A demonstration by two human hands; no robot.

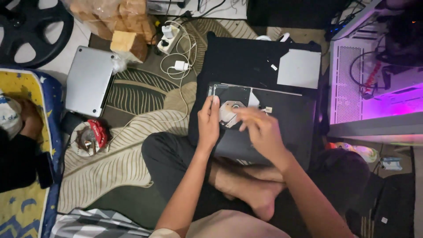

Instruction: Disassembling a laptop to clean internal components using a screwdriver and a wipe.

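Sitting cross-legged on a leaf-patterned rug (132, 145), a person works over a flat dark device (282, 128) that rests across the lap and knees, just beyond the bare feet. This looks like an opened optical disc drive, with a slim dark tray (231, 94) at its far left corner and a pale round hub plate (229, 113) set in it.

The left hand (208, 123) lies on the near left part of the drive, fingers held together and pointing away, their tips touching the tray edge just left of the hub plate. The right hand (260, 128) comes in from the right and is blurred; its fingers reach toward the hub plate and appear drawn together, but whether they pinch anything cannot be told.

Beyond the drive lies a larger black flat case (238, 57) with a light grey rectangular panel (299, 68) on its far right corner. To the left, on the rug, a closed silver laptop (90, 81) sits near a white power strip (169, 37) and a white charger with its cable (180, 66). Nearer, at the left, lies a round metal disc with a red part (90, 137). On the right stands a white perforated computer case (352, 83), lit purple inside. At the far left edge another person's hand (28, 121) rests on a yellow and blue mat (26, 211).
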